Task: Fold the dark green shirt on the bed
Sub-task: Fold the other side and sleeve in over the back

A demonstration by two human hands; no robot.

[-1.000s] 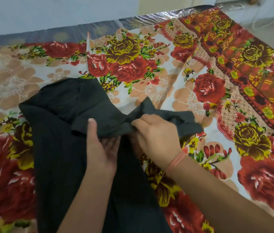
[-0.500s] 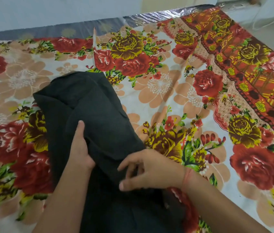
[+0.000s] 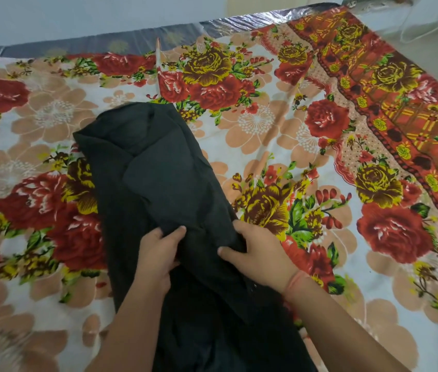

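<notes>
Dark green shirt (image 3: 158, 183) stretches away from left hand (image 3: 158, 255) and right hand (image 3: 262, 260), both clutching its near folds.

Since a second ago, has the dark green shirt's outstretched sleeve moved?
Yes. The sleeve has swung left, off the floral sheet onto the dark green shirt, clear of the yellow rose beside the right hand.
</notes>
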